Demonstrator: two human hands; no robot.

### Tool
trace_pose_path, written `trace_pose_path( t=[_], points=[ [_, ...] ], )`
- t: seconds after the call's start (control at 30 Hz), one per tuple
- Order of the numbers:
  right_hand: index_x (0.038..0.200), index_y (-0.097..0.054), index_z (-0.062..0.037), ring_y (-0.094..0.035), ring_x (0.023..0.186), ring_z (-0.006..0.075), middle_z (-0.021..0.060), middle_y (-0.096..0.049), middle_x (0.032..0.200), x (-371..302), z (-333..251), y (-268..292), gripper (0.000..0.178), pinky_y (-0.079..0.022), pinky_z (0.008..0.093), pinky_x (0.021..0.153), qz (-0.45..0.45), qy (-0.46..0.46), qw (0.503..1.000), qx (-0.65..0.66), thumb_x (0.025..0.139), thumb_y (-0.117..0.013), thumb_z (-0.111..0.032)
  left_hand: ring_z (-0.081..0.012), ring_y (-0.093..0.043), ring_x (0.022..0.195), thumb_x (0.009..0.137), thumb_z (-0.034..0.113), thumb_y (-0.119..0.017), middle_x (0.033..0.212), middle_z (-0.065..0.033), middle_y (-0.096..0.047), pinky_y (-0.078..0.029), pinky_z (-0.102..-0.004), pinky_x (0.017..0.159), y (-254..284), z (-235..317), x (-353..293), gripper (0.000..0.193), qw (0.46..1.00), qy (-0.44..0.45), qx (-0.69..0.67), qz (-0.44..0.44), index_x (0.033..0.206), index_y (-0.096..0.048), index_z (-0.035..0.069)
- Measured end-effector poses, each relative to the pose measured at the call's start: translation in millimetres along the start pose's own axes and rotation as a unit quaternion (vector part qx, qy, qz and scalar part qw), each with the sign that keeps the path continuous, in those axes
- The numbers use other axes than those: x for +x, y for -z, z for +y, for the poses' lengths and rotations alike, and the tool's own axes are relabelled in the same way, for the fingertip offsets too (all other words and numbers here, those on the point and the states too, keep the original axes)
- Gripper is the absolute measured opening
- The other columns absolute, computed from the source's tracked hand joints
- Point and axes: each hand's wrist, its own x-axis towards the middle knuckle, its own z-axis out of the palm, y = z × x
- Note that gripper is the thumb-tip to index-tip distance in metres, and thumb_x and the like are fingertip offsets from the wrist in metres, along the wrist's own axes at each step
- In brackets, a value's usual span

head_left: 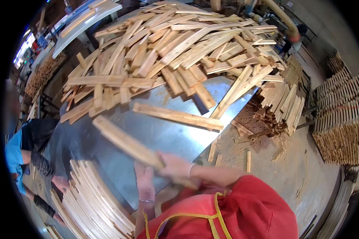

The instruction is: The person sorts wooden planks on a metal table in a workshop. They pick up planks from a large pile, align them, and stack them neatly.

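Observation:
A pale wooden board slants over the metal table in front of me, its near part blurred by motion. My right hand, in a light pink glove, is closed around the board close to its near end. Just below the board's edge is my left hand, gloved alike, with fingers stretched upward and thumb apart. Its fingertips meet the board's lower edge; whether they bear any of its weight cannot be made out. Beyond the held board, another board lies alone across the metal tabletop.
A big jumbled heap of boards covers the table's far side. Neat rows of boards stand at near left, beside a co-worker in a blue shirt. Stacked slats rise at right. Offcuts and sawdust litter the floor.

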Motion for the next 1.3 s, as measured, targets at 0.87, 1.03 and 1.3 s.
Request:
trace_pose_path(
  t=[0.87, 1.03, 1.3],
  points=[
    [0.135, -0.052, -0.0036, -0.073, 0.089, 0.0233, 0.0154, -0.072, 0.106, -34.5, 17.8, 241.7, 0.056, -0.064, 0.0367, 0.078, 0.502, -0.017, 0.766, 0.401, 0.085, -0.078, -0.012, -0.0302, -0.049, 0.142, 0.096, 0.032, -0.075, 0.16, -0.0188, -0.046, -0.043, -0.0475, 0.117, -47.1, 35.0, -28.8, 0.079, 0.83, -0.007, 0.557, -0.006, 0.164, -0.041, 0.008],
    [0.158, -0.042, -0.0081, -0.069, 0.109, 0.0244, 0.0179, -0.07, 0.122, -8.2, -63.3, 141.5, 0.082, -0.056, 0.0376, 0.097, 0.449, 0.051, 0.828, 0.332, 0.083, -0.075, -0.011, -0.0297, -0.051, 0.136, 0.089, 0.02, -0.079, 0.158, -0.0189, -0.046, -0.041, -0.0414, 0.117, -89.5, 17.5, -11.2, 0.09, 0.917, -0.088, 0.378, -0.092, 0.165, -0.035, 0.0],
    [0.132, -0.067, 0.003, -0.072, 0.107, 0.0315, 0.0201, -0.074, 0.115, -3.4, -7.0, -36.3, 0.061, -0.056, 0.0437, 0.095, 0.028, -0.131, 0.931, 0.339, 0.089, -0.07, -0.04, -0.0301, -0.049, 0.144, 0.093, 0.02, -0.081, 0.162, -0.0188, -0.045, -0.04, -0.0479, 0.123, -30.9, 39.8, -96.9, 0.089, 0.922, -0.033, 0.363, -0.13, 0.165, -0.034, 0.0]
  ],
)
